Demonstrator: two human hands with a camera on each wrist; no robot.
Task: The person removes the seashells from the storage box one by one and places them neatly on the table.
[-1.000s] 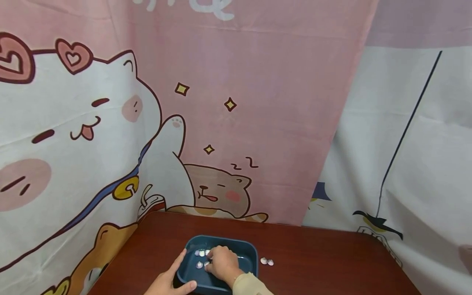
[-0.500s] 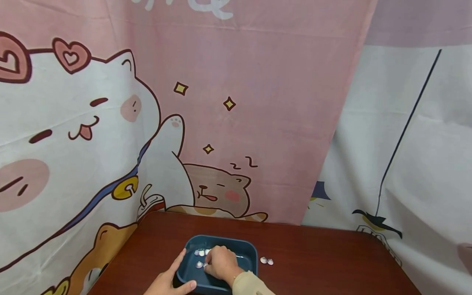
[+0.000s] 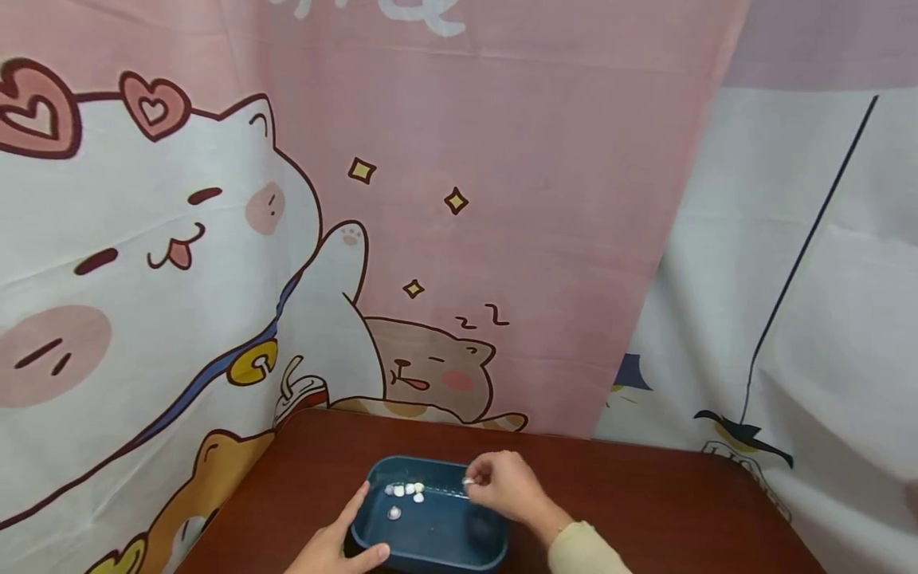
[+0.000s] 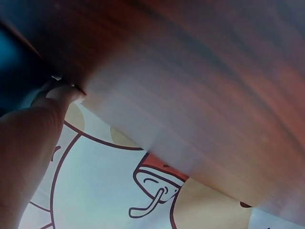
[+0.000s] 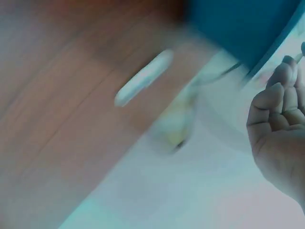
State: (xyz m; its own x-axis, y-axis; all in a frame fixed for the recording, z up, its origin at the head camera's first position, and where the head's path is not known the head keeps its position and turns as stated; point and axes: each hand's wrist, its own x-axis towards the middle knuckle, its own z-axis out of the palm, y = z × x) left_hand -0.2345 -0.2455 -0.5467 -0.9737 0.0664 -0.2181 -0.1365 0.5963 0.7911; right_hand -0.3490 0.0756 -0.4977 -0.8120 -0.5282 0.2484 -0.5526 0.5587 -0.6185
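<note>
A dark blue rectangular tray (image 3: 437,536) sits on the table, with several small, shiny, whitish rounded pieces (image 3: 409,489) grouped in its left part. My left hand (image 3: 333,538) spans the tray's near left corner, its index finger straight along the left rim and the thumb out at the front rim. Over the tray's right end is my right hand (image 3: 508,488), pinching one small whitish piece (image 3: 468,481) between thumb and fingertips. In the right wrist view the fingers of that hand are bent, and the piece is not clearly seen there.
The reddish-brown wooden table (image 3: 645,510) reaches back to a pink and white cartoon cloth (image 3: 545,239). On the table right of the tray, a blurred white streak (image 5: 144,78) shows in the right wrist view; my right hand covers that spot in the head view.
My right hand has lifted from the tray's middle and moved right with one small whitish piece. The other pieces in the tray are now uncovered. The left hand stays at the rim.
</note>
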